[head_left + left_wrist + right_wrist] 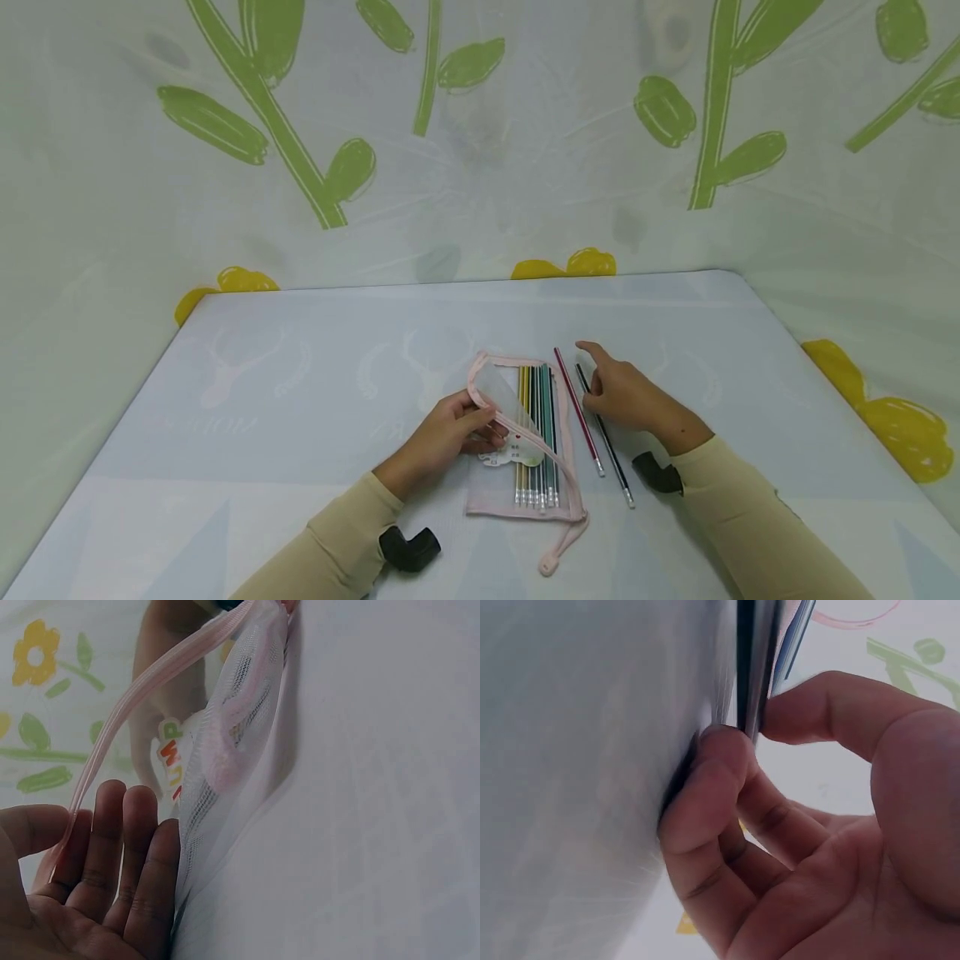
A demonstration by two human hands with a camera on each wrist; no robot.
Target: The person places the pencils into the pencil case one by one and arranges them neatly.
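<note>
A see-through mesh pencil pouch [491, 513] with pink edging lies unzipped on the table. Several yellow, dark and teal pencils [536, 433] are inside, eraser ends towards me. My left hand [446, 433] pinches the pink zipper edge [112, 735] between thumb and index finger, lifting the pouch's upper layer; its other fingers are behind the mesh. Right of the pouch lie a red pencil [581, 417] and a dark pencil [615, 454]. My right hand [630, 396] pinches the dark pencil around its upper half, index finger stretched forward in the head view.
A white patch [517, 452] with small print sits on the pouch. The pink zipper end [550, 565] trails towards me. Black wrist mounts [410, 550] are on both sleeves. Behind the pale table [300, 358] hangs a leaf-patterned curtain [480, 192].
</note>
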